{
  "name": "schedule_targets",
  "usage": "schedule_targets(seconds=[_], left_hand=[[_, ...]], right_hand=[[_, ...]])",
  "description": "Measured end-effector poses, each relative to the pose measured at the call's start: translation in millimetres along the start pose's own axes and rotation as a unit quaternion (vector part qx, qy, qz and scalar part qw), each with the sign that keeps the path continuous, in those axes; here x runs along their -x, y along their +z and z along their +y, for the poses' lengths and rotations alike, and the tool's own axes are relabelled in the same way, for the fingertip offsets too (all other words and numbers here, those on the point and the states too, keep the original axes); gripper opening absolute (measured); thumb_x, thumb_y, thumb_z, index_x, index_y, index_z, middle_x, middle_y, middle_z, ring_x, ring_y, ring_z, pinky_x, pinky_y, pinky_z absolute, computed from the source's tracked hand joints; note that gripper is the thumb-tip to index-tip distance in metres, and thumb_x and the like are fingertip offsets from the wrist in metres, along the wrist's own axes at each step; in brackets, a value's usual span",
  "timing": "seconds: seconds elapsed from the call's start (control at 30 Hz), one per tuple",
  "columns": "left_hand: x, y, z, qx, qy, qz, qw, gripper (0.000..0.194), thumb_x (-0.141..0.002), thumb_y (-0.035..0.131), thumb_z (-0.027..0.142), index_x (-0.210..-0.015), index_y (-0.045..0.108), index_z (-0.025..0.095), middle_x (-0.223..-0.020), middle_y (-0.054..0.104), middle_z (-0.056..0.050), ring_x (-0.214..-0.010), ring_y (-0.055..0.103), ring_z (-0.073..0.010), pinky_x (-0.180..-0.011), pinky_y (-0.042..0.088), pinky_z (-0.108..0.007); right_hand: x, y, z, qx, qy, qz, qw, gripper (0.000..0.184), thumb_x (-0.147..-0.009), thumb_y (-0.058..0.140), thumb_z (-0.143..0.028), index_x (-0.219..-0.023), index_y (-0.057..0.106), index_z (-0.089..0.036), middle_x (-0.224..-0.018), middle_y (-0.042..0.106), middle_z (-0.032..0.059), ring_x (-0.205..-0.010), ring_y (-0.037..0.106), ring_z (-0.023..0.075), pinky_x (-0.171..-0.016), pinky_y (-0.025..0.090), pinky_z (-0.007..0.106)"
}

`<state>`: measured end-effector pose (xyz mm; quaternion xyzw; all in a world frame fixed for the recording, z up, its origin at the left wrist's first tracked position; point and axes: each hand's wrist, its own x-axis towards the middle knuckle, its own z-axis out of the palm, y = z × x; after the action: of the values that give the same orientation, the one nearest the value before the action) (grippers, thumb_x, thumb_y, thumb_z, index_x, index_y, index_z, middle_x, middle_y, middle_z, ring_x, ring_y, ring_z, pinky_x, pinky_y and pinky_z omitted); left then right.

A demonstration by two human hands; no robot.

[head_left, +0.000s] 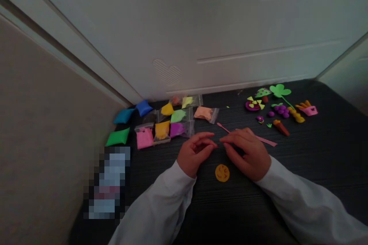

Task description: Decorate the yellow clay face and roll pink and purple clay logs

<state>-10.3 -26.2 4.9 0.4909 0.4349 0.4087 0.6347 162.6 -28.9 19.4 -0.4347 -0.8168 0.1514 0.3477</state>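
Note:
A flat yellow clay disc [222, 173] with a dark smiling face drawn on it lies on the black table just below my hands. My left hand [196, 153] hovers beyond it to the left, thumb and fingers curled together in a pinch. Facing it, my right hand [247, 153] is also pinched, its fingertips close to those of the left. Whatever sits between the fingertips, if anything, is too small to make out. Partly hidden behind the right hand are a pink clay tool [223, 127] with a small rounded tip and a flat pink strip [267, 141].
Clay packets, such as a pink bag [144, 138] and a peach bag [203, 113], lie at the back left. Finished clay figures stand at the back right, among them a green flower [280, 90] and a purple plate [252, 106]. A white panel [184, 38] rises behind the table.

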Motion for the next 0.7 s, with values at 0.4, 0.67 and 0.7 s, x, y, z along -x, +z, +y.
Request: schedule_targets(seconds=[0.4, 0.67, 0.7], left_hand=[[-1.3, 1.8, -1.1, -0.031, -0.008, -0.009, 0.999, 0.043, -0.068, 0.061, 0.017, -0.108, 0.047, 0.019, -0.075, 0.061, 0.001, -0.072, 0.056, -0.0081, -0.071, 0.043, -0.021], [-1.9, 0.5, -4.7, -0.062, 0.037, -0.026, 0.997, 0.047, -0.065, 0.063, 0.014, -0.109, 0.047, 0.021, -0.068, 0.053, 0.005, -0.063, 0.051, -0.0041, -0.066, 0.042, -0.018], [-1.8, 0.6, -4.6, -0.059, 0.041, -0.025, 0.997, 0.046, -0.065, 0.063, 0.014, -0.108, 0.047, 0.021, -0.068, 0.053, 0.006, -0.063, 0.051, -0.0038, -0.066, 0.042, -0.018]], right_hand=[[4.2, 2.0, -1.7, -0.004, -0.007, 0.005, 1.000, 0.019, -0.075, 0.050, -0.016, -0.091, 0.058, -0.021, -0.082, 0.062, 0.0014, -0.077, 0.055, 0.0137, -0.072, 0.034, 0.033], [3.5, 2.2, -0.9, 0.007, -0.007, 0.014, 1.000, 0.016, -0.075, 0.050, -0.016, -0.088, 0.058, -0.020, -0.082, 0.062, 0.0023, -0.078, 0.055, 0.0140, -0.072, 0.035, 0.033], [3.5, 2.4, -0.8, 0.008, -0.007, 0.012, 1.000, 0.016, -0.075, 0.051, -0.016, -0.088, 0.058, -0.020, -0.082, 0.062, 0.0022, -0.078, 0.055, 0.0139, -0.073, 0.035, 0.033]])
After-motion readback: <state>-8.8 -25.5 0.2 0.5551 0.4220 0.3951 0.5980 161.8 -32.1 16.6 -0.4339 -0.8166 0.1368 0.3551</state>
